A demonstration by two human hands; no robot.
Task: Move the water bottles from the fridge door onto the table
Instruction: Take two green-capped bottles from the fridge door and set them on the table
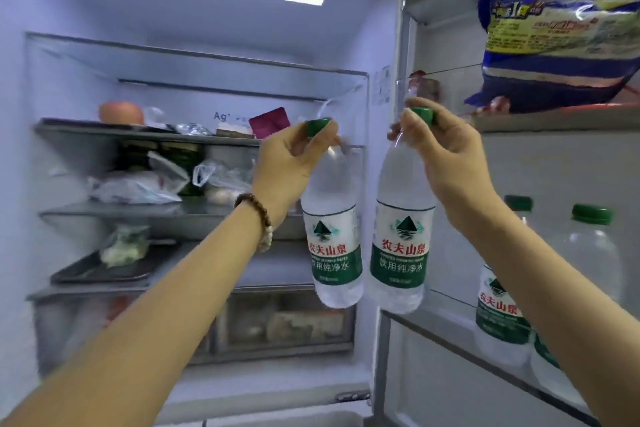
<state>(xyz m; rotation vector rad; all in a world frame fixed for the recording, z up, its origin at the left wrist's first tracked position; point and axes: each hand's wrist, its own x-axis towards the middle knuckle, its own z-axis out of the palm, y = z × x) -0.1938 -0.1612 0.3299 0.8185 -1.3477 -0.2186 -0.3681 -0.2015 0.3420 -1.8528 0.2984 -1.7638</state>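
left hand: fingers pinched round the green cap and neck of the left bottle, beaded bracelet on the wrist

right hand: same deal, fingers closed round the cap and neck of the right bottle

where the held bottles are: both up in the air in front of the open fridge, between the main compartment and the door, side by side and pretty much touching low down

which way they point: caps up, bases down, long axis close to vertical. Left one leans a bit with its base swinging right, right one leans a bit with its base swinging left, so they make a shallow V. Labels face the camera

what's in them: clear water, look full

door bin: two more of the same green-capped bottles standing upright, bottle nearer the hinge partly hidden by the right forearm, the other bottle further out

upper door shelf: big blue and yellow bag lying on it

fridge shelves: an orange-ish round fruit up top, plastic bags of food on the middle one, a dark tray with something bagged lower down. Too blurry to say what most of it is

bottom drawers: some food inside, can't make it out
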